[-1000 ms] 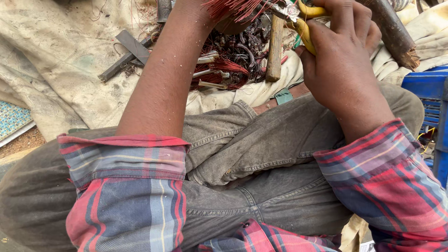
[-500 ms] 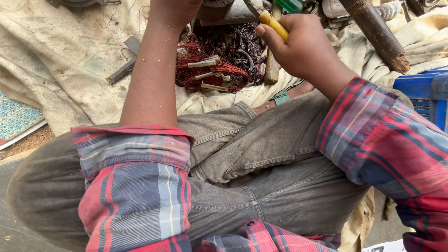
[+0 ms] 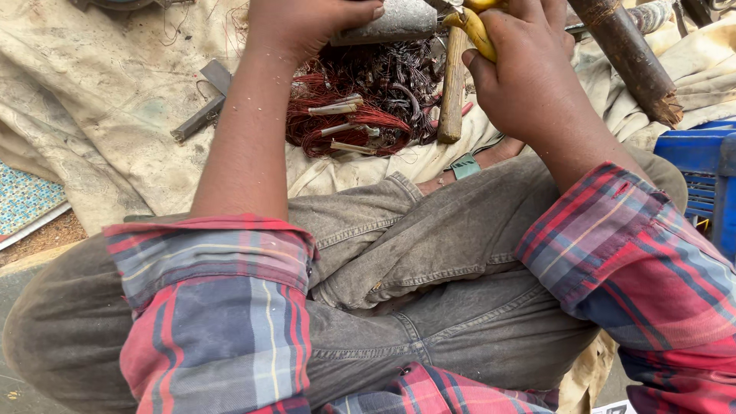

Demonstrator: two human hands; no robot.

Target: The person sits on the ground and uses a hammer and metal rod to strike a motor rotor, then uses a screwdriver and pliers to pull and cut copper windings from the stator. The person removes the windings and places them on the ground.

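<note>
Fingers (image 3: 502, 34) of my rt hand (image 3: 529, 77) are curled tight round yellow plier handles (image 3: 475, 27) at top of frame; plier head is cut off by the frame edge, so can't tell what it bites. Lt hand (image 3: 307, 23) grips a grey metal cylinder (image 3: 395, 21), thumb on top, fingers wrapped under it. Cylinder sits just left of the pliers, above a heap of wire.

Wire heap (image 3: 360, 107), red and dark copper coils w/ a few pale strips stuck in, lies on a stained cloth (image 3: 100, 100) spread on the ground, directly beyond my knees. Wooden handle (image 3: 452, 84) stands upright-ish just right of the heap, beneath my rt hand. Grey metal bracket (image 3: 201, 111) lies on the cloth well left of the heap. Rusty brown bar (image 3: 629, 57) slants across the cloth at upper rt; blue crate (image 3: 701, 172) at rt edge, near my rt sleeve.

I sit cross-legged in grey jeans (image 3: 429, 268), plaid sleeves (image 3: 215, 307) rolled to the elbow. Small teal tag (image 3: 463, 165) lies by my knee.
</note>
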